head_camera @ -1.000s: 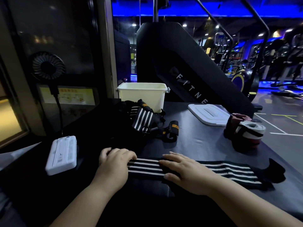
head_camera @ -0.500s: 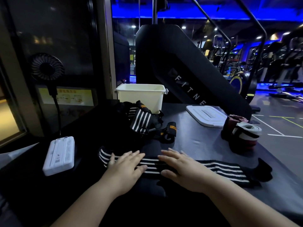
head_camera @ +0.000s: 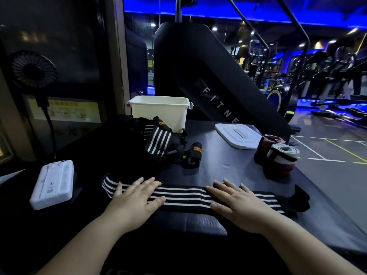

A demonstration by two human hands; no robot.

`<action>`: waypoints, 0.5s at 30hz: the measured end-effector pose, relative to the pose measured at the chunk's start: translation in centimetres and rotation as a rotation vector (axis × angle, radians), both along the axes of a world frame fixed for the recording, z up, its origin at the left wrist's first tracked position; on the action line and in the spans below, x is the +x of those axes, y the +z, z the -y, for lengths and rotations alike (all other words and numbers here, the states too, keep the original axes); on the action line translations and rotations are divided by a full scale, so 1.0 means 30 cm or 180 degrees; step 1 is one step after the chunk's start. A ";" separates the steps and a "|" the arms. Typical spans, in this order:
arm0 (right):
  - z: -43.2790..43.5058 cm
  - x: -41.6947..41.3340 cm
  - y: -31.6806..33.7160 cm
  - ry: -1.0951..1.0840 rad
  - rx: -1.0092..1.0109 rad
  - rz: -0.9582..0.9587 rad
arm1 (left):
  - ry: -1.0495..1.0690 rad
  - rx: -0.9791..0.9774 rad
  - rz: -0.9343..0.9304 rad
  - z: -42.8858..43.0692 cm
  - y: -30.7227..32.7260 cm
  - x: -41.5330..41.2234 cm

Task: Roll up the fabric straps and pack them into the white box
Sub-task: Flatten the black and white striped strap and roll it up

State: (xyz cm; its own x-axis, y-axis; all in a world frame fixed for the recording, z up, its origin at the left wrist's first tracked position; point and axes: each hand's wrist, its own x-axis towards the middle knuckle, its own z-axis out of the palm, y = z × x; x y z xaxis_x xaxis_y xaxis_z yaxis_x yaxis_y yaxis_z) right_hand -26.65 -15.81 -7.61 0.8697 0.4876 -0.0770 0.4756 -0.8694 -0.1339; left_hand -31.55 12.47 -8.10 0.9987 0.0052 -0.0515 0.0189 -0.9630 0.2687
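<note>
One black fitness machine (head_camera: 198,66) rises behind one dark counter (head_camera: 228,165). The counter's right edge runs diagonally past the rolled straps toward the viewer. At the counter's far side stands one white box (head_camera: 158,114), open at the top and with nothing visible above its rim. Its one white lid (head_camera: 238,135) lies flat, well apart to the right.

Touching the front of the box is one loose pile of straps (head_camera: 158,139), black with white stripes and orange tags; how many are in the tangle cannot be told. Two rolled straps (head_camera: 278,155) stand together close to the right edge. Bare counter lies open between the pile, the lid and the rolls.

One black, white-striped strap (head_camera: 184,197) lies unrolled across the near counter, and its black tail comes close to the right edge. One white device (head_camera: 52,183) sits at the left.

The left hand (head_camera: 135,199) and right hand (head_camera: 240,205) both press flat on the strap, fingers straight and spread, gripping nothing. Half a second ago the hands nearly met at the middle. Now they are well apart, with a smooth stretch of stripes bare between them.
</note>
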 end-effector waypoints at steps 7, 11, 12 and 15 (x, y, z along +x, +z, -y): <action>-0.032 0.014 0.061 0.0038 -0.0096 -0.0045 | 0.0214 -0.0015 0.0239 0.019 0.063 0.050; -0.092 0.063 0.122 0.0192 0.0202 0.0475 | 0.0518 -0.0296 0.0686 0.042 0.099 0.149; -0.116 0.083 0.131 0.0225 0.0302 0.0560 | 0.0622 -0.0434 0.0817 0.044 0.103 0.181; -0.199 0.165 0.147 0.0190 0.0681 0.0641 | 0.0971 -0.0889 0.1156 0.042 0.120 0.279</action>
State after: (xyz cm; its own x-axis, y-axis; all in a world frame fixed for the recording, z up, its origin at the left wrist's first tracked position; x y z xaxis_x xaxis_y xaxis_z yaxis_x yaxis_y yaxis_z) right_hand -21.72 -9.84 -3.19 0.8263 0.5250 0.2041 0.5606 -0.8013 -0.2088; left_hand -23.18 11.19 -4.48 0.9078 0.3327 0.2552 0.1445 -0.8196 0.5544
